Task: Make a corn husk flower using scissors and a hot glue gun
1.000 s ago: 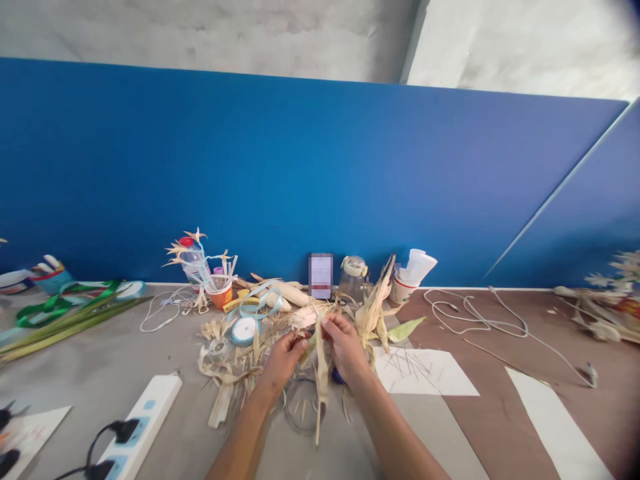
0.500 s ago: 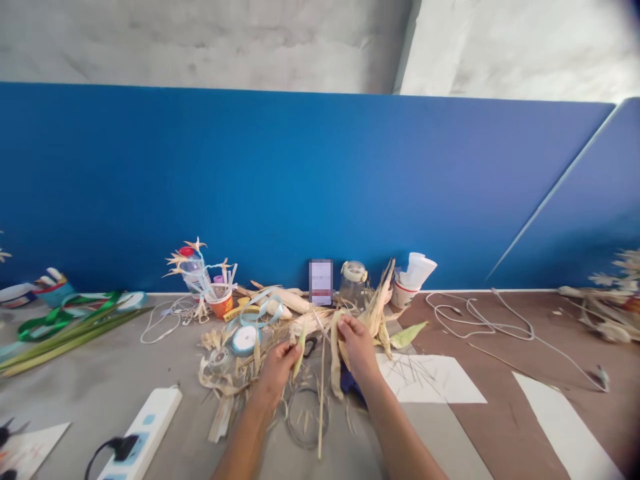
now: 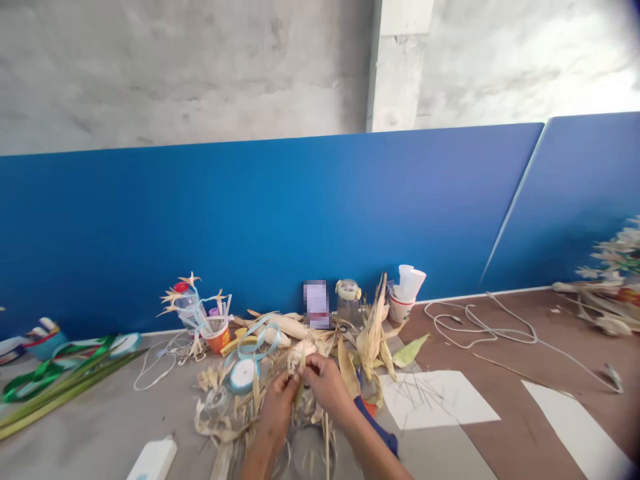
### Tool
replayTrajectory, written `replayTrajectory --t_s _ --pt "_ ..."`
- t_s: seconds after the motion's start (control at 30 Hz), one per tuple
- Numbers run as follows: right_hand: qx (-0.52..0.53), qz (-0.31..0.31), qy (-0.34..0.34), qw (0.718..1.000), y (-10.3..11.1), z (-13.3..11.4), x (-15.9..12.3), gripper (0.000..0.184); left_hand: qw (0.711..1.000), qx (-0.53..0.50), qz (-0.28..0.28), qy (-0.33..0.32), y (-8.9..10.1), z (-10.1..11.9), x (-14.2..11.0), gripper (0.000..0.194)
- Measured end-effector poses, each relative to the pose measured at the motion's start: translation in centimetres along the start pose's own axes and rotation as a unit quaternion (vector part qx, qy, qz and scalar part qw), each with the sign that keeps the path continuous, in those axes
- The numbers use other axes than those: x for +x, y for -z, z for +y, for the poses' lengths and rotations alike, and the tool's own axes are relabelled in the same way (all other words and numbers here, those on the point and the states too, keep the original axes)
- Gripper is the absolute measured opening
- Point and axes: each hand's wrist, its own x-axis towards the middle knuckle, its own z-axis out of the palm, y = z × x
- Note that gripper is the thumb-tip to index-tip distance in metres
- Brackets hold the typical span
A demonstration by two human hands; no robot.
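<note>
In the middle of the desk my left hand [image 3: 278, 404] and my right hand [image 3: 330, 389] are close together. The left fingers pinch a narrow pale-green corn husk piece [image 3: 301, 363]. My right fingers are closed on the same husk, right beside the left fingertips. Whether a second strip is in the right hand is hidden. Around and beneath the hands lies a heap of dry corn husks [image 3: 285, 325]. A blue ribbon spool [image 3: 244, 375] sits left of the hands. Below them are a wire coil [image 3: 314, 453] and a thin stick [image 3: 327, 443].
Dark-blue handled scissors [image 3: 379, 427] lie beside my right forearm. Thin wires rest on white paper [image 3: 453, 400] to the right. Behind stand a phone [image 3: 317, 305], a jar [image 3: 349, 305] and cups [image 3: 218, 337]. White cables [image 3: 480, 327] and a power strip [image 3: 153, 460] flank the workspace.
My hands have come together from apart, the right moving left towards the husk in the left. The long husk strip near my right hand no longer hangs there. The view has tilted up.
</note>
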Motion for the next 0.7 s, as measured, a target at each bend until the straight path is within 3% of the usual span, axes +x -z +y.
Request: replayTrajectory --t_s 0.3,0.43,0.7 --pt "0.003 0.083 -0.041 0.996 0.8 -1.0 0.3 0.012 0.992 0.107 -0.034 -0.055 0.4 -1.1 0.5 0.035" --pt "0.012 0.106 -0.050 0.993 0.5 -1.0 0.4 0.014 0.984 0.170 -0.013 -0.057 0.1 -1.2 0.2 0.037" --pt "0.101 0.027 -0.091 0.990 -0.2 0.3 0.8 0.014 0.986 0.152 0.049 -0.056 0.2 0.7 0.0 0.029"
